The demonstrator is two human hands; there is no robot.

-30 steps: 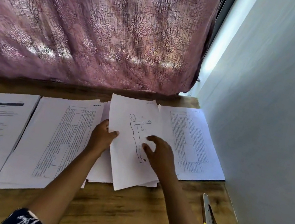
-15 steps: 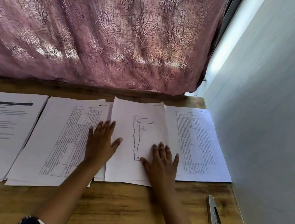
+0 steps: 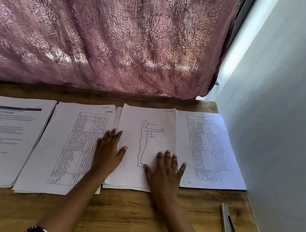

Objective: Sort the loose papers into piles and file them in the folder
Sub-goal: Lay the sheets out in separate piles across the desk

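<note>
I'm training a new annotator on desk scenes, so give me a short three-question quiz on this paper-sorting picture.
1. True or false: the right hand grips the stapler.
2. What is printed on the top sheet under the right hand? A) a table of text B) an outline of a standing figure C) a photograph
3. Fill in: the stapler lies near the wooden table's ___ edge.
Key: 1 false: it lies flat on paper, as does the left hand; 2 B; 3 right.
</note>
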